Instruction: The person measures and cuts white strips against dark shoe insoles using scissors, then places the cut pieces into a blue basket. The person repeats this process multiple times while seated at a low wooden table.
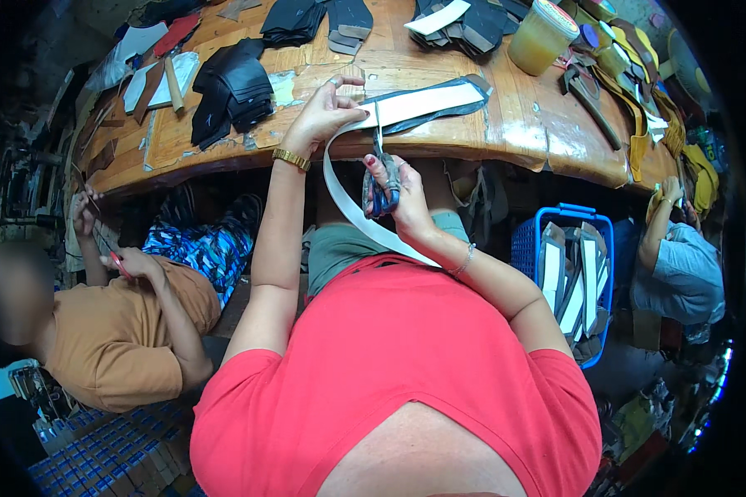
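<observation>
My left hand [327, 114], a gold watch on its wrist, is closed on a white strip [346, 199] at the table's front edge. The strip's loose length curves down over my lap. My right hand [404, 192] grips scissors [381, 197] with dark blue handles. Their blades point away from me and cross the strip just right of my left fingertips. Beyond the blades, a flat white length [427, 101] lies on a black piece [439, 118] with a brown end. How far the blades are apart is hard to make out.
Stacks of black pieces [234, 87] lie on the wooden table [514, 124], with a yellowish tub [543, 37] and pincers [590, 103] at right. A blue basket [607, 290] holds several white-topped pieces. One person [124, 331] sits left holding red-handled scissors; another [680, 269] works right.
</observation>
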Demonstrator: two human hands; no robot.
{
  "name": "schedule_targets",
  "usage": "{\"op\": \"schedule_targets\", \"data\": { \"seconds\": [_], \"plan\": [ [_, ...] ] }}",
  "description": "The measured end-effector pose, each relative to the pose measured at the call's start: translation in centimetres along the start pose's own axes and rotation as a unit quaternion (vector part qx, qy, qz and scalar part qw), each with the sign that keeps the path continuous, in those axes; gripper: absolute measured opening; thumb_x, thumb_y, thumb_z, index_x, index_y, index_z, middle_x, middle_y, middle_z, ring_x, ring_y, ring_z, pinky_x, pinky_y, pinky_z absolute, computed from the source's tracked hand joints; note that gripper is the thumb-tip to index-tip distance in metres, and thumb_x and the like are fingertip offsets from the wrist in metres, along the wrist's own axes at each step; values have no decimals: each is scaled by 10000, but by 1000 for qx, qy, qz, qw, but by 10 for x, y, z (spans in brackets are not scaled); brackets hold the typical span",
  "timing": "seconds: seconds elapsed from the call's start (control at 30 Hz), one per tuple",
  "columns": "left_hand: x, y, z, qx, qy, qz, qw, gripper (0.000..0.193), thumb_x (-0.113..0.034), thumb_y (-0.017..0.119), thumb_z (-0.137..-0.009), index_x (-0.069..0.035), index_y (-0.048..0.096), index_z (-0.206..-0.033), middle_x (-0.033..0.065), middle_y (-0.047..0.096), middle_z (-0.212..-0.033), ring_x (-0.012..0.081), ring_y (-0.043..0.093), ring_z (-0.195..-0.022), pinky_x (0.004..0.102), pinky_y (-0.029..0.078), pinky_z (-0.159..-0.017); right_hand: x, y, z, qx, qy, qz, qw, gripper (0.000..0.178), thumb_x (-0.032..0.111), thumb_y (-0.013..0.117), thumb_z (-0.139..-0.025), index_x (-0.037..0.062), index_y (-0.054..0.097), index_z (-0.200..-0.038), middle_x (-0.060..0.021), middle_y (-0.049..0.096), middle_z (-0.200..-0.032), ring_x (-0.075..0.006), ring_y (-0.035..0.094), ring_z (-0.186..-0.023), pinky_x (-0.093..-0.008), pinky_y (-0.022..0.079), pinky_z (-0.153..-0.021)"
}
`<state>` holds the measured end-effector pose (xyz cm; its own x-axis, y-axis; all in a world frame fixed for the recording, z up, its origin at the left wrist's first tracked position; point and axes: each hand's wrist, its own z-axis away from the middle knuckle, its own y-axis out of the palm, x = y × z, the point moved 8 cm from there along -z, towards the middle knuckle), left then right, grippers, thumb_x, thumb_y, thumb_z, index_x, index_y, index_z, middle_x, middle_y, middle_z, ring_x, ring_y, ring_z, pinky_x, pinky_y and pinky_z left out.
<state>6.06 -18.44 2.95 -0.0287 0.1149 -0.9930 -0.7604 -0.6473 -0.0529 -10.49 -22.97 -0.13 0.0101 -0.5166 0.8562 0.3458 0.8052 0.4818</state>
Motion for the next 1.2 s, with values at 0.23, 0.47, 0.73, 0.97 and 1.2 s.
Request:
{"op": "schedule_targets", "data": {
  "seconds": [0.23,0.47,0.73,0.97,1.2],
  "plan": [
    [-7,-3,11,-20,23,2,1000,545,-26,726,-825,-55,496,-1318,10,642,-828,77,613,-787,190,483,-687,3,1,4,26,6,5,1000,331,346,716,-897,48,592,-971,-4,554,-598,-87,532,-429,-219,409,-384],
    [-20,-57,90,-162,102,143,971,472,-20,624,-907,-34,460,-1349,49,616,-921,106,632,-782,229,549,-698,58,-54,17,18,-34,49,998,326,178,664,-927,25,574,-1201,-54,634,-761,-81,588,-585,-218,478,-481],
    [80,-119,186,-234,105,195,947,431,-95,595,-956,-20,459,-1358,58,629,-937,149,666,-826,278,560,-776,176,-169,20,-172,-281,318,889,806,59,678,-890,94,213,-1548,4,623,-756,-41,521,-602,-192,399,-485],
    [245,-153,235,-359,-193,179,896,517,-362,451,-1005,-108,379,-1449,212,545,-1329,335,557,-1185,460,488,-911,212,-249,4,-304,-240,692,610,712,104,732,-749,73,465,-1409,-99,585,-666,-249,570,-593,-411,452,-590],
    [231,-170,237,-573,12,-22,819,327,-144,471,-1000,-25,533,-1298,112,627,-1134,184,602,-1011,324,477,-886,225,-245,-19,-232,-217,719,618,471,129,735,-765,105,638,-1225,-130,641,-802,-300,642,-765,-415,506,-697]
  ]
}}
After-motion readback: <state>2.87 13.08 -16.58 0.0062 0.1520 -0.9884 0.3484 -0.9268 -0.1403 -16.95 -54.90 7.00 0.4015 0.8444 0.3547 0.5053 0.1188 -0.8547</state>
